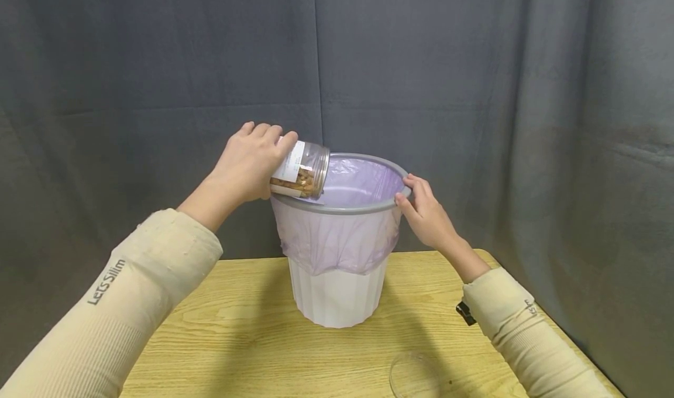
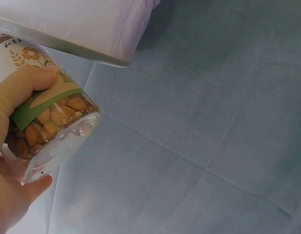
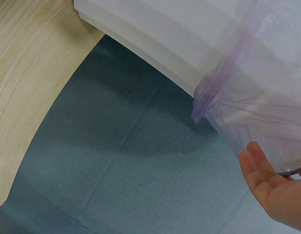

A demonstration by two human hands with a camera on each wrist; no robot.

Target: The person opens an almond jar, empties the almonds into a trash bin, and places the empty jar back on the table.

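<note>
Left hand (image 1: 247, 164): fingers wrapped round a clear jar (image 1: 301, 170) of nuts, tipped mouth-first over the bin's rim.
Right hand (image 1: 423, 210): fingers curled on the grey rim of the white bin (image 1: 337, 295).
Liner: purple bag (image 1: 337, 240) folded over the rim.
Nearby: wooden table (image 1: 253, 339); clear lid (image 1: 413, 377) at its near edge; grey curtain (image 1: 474, 64) behind.

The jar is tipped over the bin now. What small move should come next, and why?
Probably tip the jar a little further, mouth down. The left hand holds it on its side with the open mouth just over the bin's grey rim, yet the nuts sit inside. The right hand grips the rim, steadying the bin.
</note>
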